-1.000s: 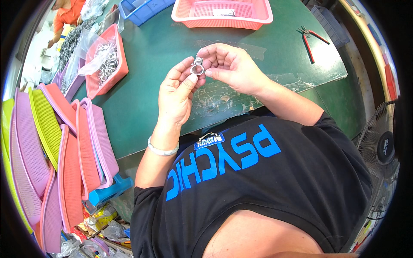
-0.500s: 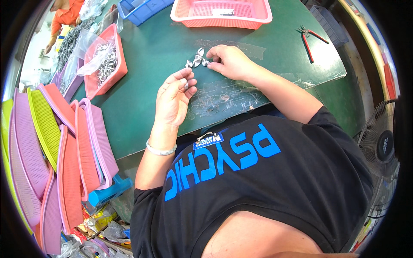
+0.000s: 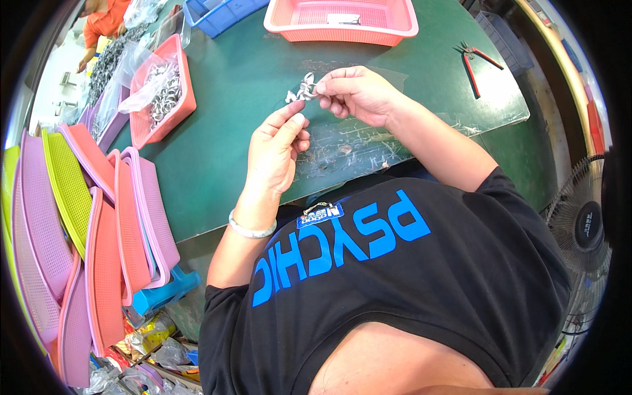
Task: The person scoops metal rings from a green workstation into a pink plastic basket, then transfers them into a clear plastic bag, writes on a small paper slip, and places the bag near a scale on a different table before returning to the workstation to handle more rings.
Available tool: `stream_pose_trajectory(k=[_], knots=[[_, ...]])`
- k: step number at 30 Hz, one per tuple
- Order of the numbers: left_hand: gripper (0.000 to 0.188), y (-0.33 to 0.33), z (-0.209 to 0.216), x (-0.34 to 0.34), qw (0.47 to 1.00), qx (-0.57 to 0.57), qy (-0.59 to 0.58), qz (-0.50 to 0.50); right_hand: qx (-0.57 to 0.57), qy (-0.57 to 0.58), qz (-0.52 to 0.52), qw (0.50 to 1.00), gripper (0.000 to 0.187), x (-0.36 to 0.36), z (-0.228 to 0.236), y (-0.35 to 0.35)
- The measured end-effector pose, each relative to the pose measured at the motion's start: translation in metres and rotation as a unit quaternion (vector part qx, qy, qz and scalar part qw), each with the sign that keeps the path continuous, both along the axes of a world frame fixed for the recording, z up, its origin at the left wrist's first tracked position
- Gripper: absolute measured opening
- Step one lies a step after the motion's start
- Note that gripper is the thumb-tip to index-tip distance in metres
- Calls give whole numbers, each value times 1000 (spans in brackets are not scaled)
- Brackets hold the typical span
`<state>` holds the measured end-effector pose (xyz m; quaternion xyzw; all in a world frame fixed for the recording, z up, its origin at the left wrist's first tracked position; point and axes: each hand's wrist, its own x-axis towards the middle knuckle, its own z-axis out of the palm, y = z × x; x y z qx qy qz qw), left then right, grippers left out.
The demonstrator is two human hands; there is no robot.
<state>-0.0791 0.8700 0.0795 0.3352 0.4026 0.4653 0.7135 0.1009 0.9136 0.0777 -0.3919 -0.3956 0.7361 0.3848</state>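
Several small, curved, shiny silver metal pieces point(image 3: 305, 87) lie in a loose cluster on the green tabletop. At the cluster's right edge my right hand point(image 3: 361, 95) has its thumb and forefinger pinched, the other fingers curled below. Whatever is in that pinch is hidden by the fingertips. Just below and left of the pieces, my left hand point(image 3: 278, 148) is closed, thumb pressed near the forefinger's tip. What it holds, if anything, is too small to make out. The two hands' fingertips are close together but apart.
A pink basket point(image 3: 342, 33) stands beyond the pieces, beside a blue bin point(image 3: 220, 16). Left of it a pink basket point(image 3: 187, 99) holds many silver pieces and plastic bags. Red-handled pliers point(image 3: 473, 69) lie at right. Stacked colored baskets point(image 3: 105, 263) stand at left; a fan point(image 3: 586, 224) at right.
My right hand has lifted slightly and turned, its fingers drawn into a pinch. My left hand has shifted right, its thumb closer to the forefinger. Fewer silver pieces show beside the right fingertips.
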Motion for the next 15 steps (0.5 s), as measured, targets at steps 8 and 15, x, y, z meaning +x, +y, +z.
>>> stream_pose_trajectory(k=[8, 15], knots=[[19, -5, 10, 6, 996, 89, -8, 17, -41, 124, 22, 991, 13, -8, 7, -15], [17, -8, 16, 12, 988, 145, 34, 34, -24, 115, 18, 993, 12, -12, 8, -22]])
